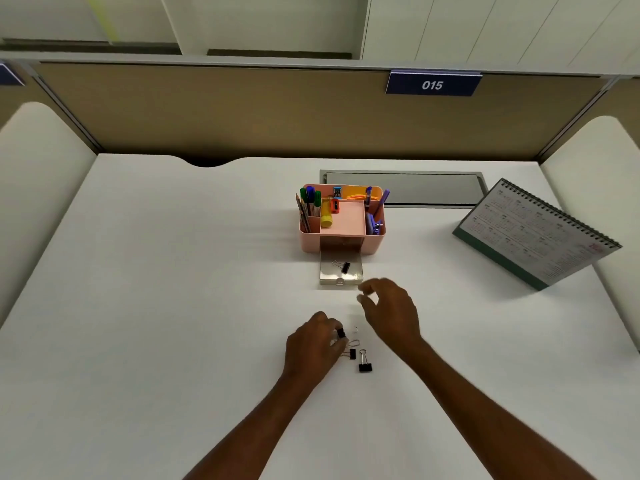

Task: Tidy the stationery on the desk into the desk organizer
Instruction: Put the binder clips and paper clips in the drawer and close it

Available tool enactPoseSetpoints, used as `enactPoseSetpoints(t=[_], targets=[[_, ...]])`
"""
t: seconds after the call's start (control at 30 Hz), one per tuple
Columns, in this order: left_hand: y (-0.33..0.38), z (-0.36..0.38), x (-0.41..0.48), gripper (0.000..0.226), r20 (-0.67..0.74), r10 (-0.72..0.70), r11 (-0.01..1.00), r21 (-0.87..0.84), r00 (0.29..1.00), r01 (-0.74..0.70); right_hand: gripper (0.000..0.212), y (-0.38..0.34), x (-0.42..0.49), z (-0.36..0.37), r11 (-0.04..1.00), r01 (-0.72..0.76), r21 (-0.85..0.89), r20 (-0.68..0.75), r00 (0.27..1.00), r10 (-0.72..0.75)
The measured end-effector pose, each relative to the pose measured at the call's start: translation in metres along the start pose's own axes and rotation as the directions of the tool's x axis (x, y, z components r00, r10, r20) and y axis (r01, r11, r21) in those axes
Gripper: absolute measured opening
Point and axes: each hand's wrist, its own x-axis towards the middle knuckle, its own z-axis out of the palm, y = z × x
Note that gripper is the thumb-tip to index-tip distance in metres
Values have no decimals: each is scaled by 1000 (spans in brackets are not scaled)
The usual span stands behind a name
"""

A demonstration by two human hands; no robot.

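While the white surface (173, 306) carries a desk calendar (533, 233) at your right, the pink organizer (375, 242) stands toward the back with its clear drawer (341, 279) pulled out, one binder clip (345, 267) inside. Your right hand (391, 310) hovers just before the drawer, fingers relaxed, holding nothing. Your left hand (311, 344) pinches a black clip (341, 332); two more clips (365, 367) lie just beside it.

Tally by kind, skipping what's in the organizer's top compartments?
black binder clips: 4
desk organizer: 1
desk calendar: 1
Total: 6
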Motion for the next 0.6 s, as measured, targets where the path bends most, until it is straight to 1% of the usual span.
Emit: enactPoseSetpoints(t=[0.13,0.27,0.37,0.43,0.6], targets=[[3,-21,13,27,-105,-37,999,-7,994,37,15,32,-58,9,991,-130,-14,97,987,131],[8,-40,40,28,-176,-77,997,11,981,81,28,45,-96,16,977,-208,-39,176,961,211],[13,-50,64,26,-244,-106,994,13,964,113,38,45,-110,21,979,-198,-51,181,962,204],[17,-54,78,27,-262,-132,990,3,956,138,41,43,-114,24,980,-186,-74,186,963,197],[29,-56,106,31,-221,-192,974,78,956,213,38,33,-116,27,975,-185,-120,206,956,207]])
